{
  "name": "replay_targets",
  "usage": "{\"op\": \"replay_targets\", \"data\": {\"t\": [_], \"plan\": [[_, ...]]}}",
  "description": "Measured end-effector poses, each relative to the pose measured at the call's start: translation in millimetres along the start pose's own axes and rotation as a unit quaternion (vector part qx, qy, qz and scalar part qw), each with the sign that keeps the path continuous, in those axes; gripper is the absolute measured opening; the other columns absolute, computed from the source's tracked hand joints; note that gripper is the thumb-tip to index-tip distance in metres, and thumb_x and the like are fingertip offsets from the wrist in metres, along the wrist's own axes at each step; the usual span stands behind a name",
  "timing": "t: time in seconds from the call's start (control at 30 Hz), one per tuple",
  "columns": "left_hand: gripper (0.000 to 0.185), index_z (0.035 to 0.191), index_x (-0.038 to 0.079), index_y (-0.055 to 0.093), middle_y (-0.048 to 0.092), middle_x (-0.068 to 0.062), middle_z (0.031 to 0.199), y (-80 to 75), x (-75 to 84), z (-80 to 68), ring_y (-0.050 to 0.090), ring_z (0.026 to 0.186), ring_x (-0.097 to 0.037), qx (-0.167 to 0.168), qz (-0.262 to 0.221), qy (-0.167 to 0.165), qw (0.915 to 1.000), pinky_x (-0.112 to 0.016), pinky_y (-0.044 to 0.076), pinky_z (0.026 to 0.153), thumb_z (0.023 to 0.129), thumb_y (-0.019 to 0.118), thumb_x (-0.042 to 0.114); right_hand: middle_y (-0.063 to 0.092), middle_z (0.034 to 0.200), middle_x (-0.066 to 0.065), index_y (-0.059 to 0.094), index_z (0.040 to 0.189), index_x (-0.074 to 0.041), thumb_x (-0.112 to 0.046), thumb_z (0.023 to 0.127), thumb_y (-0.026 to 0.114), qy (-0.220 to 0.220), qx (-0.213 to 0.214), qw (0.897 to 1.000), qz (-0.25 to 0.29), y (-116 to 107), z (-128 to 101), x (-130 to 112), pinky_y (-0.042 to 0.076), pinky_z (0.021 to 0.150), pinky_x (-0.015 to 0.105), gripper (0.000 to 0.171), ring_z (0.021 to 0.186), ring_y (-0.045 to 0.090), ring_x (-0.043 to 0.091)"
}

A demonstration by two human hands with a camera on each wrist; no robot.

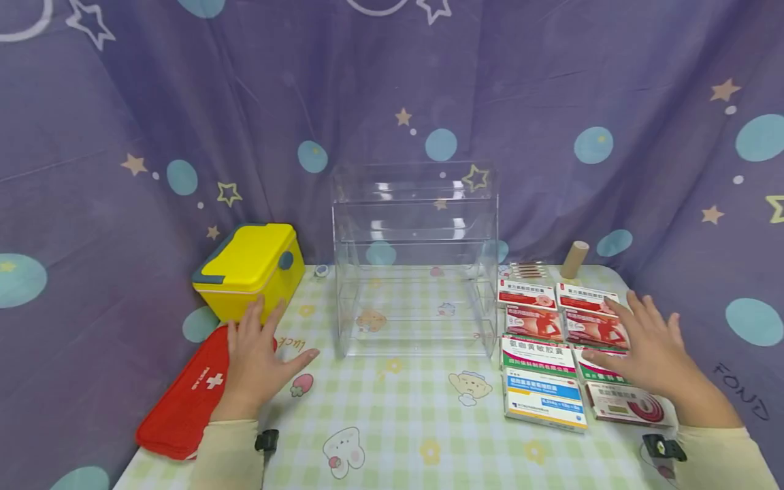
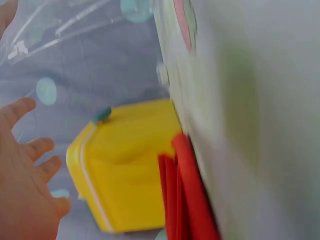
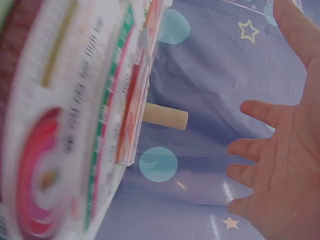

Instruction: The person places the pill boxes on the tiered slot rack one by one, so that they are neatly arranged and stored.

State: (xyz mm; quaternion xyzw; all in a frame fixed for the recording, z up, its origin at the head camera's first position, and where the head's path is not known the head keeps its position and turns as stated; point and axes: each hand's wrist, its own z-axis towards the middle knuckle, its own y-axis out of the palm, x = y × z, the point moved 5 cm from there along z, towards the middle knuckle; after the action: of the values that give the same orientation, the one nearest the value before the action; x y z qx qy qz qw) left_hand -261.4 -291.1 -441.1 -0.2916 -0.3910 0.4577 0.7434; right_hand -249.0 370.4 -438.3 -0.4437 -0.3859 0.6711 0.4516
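Note:
My left hand (image 1: pixel 258 367) hovers with spread fingers over a red first aid pouch (image 1: pixel 196 388); it holds nothing. Just behind that pouch stands a yellow lidded box (image 1: pixel 251 258), also seen in the left wrist view beside the hand (image 2: pixel 25 185). On the other side, my right hand (image 1: pixel 652 350) is spread above several medicine boxes (image 1: pixel 542 395) laid in two columns. The right wrist view shows that hand (image 3: pixel 285 165) apart from the boxes (image 3: pixel 75 120), its fingers extended. Between the hands, farther back, sits a clear tiered acrylic rack (image 1: pixel 416 338).
A tan rolled bandage (image 1: pixel 574 260) stands upright at the back right, next to a pack of cotton swabs (image 1: pixel 528 270). A small round white item (image 1: pixel 321 271) lies near the back edge. The checked tablecloth (image 1: pixel 392 422) covers the table; a purple curtain (image 1: pixel 392 82) hangs behind.

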Motion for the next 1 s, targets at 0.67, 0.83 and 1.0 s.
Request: {"op": "replay_targets", "data": {"t": [0.67, 0.83, 1.0], "plan": [[0.077, 0.157, 0.006, 0.043, 0.045, -0.021, 0.158, 54.5, 19.5, 7.7, 0.051, 0.137, -0.046, -0.143, -0.346, -0.074, 0.9245, -0.058, 0.045, 0.109, 0.092, 0.084, 0.015, 0.028, 0.15, 0.048, 0.022, 0.156, 0.014, -0.046, 0.099, 0.071, 0.083, -0.163, 0.971, 0.153, 18, 85, 83, 0.037, 0.102, 0.078, 0.096, 0.134, 0.034, 0.067], [0.073, 0.157, 0.008, 0.044, 0.049, -0.021, 0.154, 70.9, 22.2, 7.6, 0.056, 0.134, -0.041, -0.201, -0.38, -0.105, 0.8965, -0.049, 0.051, 0.105, 0.094, 0.081, 0.015, 0.034, 0.145, 0.049, 0.034, 0.149, 0.015, -0.033, 0.1, 0.07, 0.085, -0.169, 0.972, 0.14, 30, 96, 101, 0.04, 0.102, 0.075, 0.078, 0.128, 0.042, 0.066], [0.073, 0.156, 0.007, 0.044, 0.054, -0.02, 0.149, 80.9, 20.7, 5.1, 0.059, 0.131, -0.037, -0.22, -0.39, -0.128, 0.8851, -0.044, 0.055, 0.101, 0.094, 0.082, 0.018, 0.039, 0.138, 0.05, 0.039, 0.143, 0.018, -0.025, 0.097, 0.071, 0.085, -0.184, 0.97, 0.131, 39, 103, 112, 0.042, 0.098, 0.074, 0.071, 0.122, 0.046, 0.066]]}}
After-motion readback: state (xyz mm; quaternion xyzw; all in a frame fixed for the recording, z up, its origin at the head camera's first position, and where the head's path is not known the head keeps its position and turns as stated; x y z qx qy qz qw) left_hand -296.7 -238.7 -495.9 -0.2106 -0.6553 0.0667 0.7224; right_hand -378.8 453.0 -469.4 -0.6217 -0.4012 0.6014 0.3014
